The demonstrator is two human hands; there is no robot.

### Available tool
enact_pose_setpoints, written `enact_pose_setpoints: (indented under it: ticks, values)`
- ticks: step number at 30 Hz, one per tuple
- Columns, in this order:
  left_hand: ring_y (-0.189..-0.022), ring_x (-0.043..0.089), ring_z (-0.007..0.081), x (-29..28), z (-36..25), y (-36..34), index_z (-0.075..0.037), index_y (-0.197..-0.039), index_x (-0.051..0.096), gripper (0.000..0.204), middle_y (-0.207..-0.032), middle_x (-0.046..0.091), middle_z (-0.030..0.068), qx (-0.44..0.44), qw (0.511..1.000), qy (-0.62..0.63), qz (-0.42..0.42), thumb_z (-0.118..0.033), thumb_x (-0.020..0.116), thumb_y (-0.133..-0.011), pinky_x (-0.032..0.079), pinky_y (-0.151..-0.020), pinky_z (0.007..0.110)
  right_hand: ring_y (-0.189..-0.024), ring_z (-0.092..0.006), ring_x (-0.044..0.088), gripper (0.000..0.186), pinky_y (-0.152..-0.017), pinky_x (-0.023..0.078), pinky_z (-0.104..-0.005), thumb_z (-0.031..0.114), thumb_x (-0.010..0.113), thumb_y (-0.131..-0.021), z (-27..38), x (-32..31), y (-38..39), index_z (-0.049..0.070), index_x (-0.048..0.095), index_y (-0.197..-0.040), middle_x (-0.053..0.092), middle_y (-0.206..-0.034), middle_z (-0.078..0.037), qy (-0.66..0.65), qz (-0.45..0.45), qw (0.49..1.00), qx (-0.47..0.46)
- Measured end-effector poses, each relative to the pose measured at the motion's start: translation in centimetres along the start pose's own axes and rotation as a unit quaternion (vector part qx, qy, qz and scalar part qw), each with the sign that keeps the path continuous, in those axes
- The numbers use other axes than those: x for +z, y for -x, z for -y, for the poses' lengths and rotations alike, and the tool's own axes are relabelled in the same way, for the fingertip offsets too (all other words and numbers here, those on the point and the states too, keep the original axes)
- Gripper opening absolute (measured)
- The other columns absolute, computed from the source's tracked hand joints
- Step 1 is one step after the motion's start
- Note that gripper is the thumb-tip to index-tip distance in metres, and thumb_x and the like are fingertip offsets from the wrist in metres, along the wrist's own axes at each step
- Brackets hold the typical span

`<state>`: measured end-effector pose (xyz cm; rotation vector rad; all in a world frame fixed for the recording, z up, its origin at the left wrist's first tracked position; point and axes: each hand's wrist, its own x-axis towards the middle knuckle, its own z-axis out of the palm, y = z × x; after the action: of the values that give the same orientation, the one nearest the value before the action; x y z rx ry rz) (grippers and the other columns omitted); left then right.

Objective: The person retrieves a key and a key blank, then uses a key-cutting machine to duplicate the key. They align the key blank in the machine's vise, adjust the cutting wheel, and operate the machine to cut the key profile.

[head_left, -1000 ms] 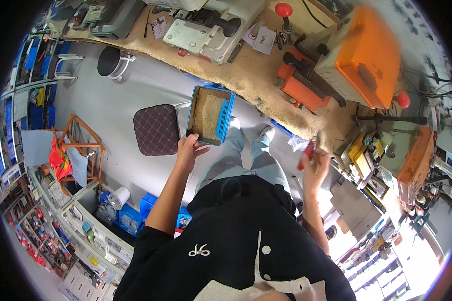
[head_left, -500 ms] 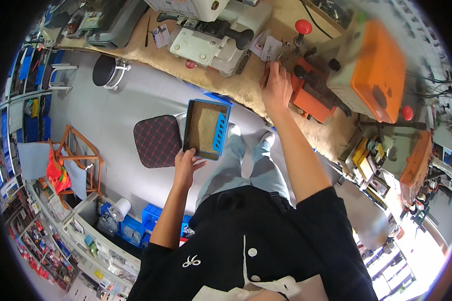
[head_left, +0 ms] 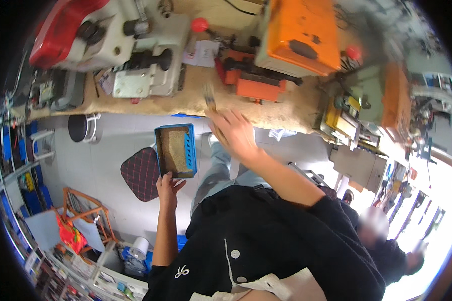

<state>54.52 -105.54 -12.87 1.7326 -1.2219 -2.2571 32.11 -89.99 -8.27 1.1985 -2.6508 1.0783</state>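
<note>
My left hand (head_left: 167,186) grips the near edge of a blue rectangular bin (head_left: 190,143), held out beyond the bench's front edge. Sandy yellow-brown shavings (head_left: 176,149) lie inside it. In my right hand (head_left: 237,133) is a flat paintbrush (head_left: 210,100) with a wooden handle, its pale bristles pointing away over the bench edge. Beyond the brush, an orange clamp base (head_left: 258,89) belongs to a machine with a large orange housing (head_left: 301,37). A grey-white metal machine (head_left: 135,83) with a black knob stands left of it.
The bench top (head_left: 306,103) is brown and worn. A checked stool seat (head_left: 139,174) sits below the bin, and a round black stool (head_left: 77,128) is farther left. A wooden chair (head_left: 85,213) stands at left. Another person (head_left: 386,256) is at the lower right.
My right hand has come back from the bench beside the orange machine and now shows a brush. The view has turned, shifting the bench leftward. The bin stays in my left hand.
</note>
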Motion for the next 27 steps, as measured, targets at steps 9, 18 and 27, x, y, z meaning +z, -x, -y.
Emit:
enact_pose_setpoints:
  ticks: [9, 18, 27]
  values:
    - [-0.088, 0.060, 0.0188, 3.3, 0.8, 0.1, -0.001, -0.111, 0.047, 0.040, -0.100, 0.058, 0.0094, -0.011, 0.991, -0.100, 0.083, -0.025, 0.053, -0.080, 0.052, -0.074, 0.037, -0.078, -0.0203, 0.056, 0.022, -0.070, 0.046, -0.0292, -0.003, 0.061, -0.076, -6.3, -15.4, 9.4, 0.000, 0.061, -0.098, 0.057, -0.088, -0.011, -0.046, -0.148, 0.936, 0.316]
    - [-0.089, 0.060, 0.0226, 9.4, 6.7, 4.2, 0.000, -0.105, 0.048, 0.033, -0.098, 0.058, 0.0095, -0.025, 0.995, -0.093, 0.036, -0.020, 0.054, -0.079, 0.052, -0.077, 0.042, -0.086, -0.0336, 0.057, 0.019, -0.071, 0.047, -0.0368, 0.004, 0.059, -0.079, -16.6, -14.2, 5.4, 0.004, 0.059, -0.098, 0.056, -0.101, -0.013, -0.011, -0.199, 0.967, 0.161]
    - [-0.083, 0.060, 0.0222, 11.5, 13.3, 6.6, -0.001, -0.102, 0.050, 0.033, -0.088, 0.057, 0.0090, -0.040, 0.996, -0.075, -0.032, -0.023, 0.053, -0.077, 0.052, -0.077, 0.042, -0.078, -0.0232, 0.063, 0.023, -0.070, 0.047, -0.0292, 0.000, 0.060, -0.079, -27.7, -10.2, -6.6, 0.001, 0.060, -0.102, 0.064, -0.087, -0.015, -0.114, -0.221, 0.963, 0.103]
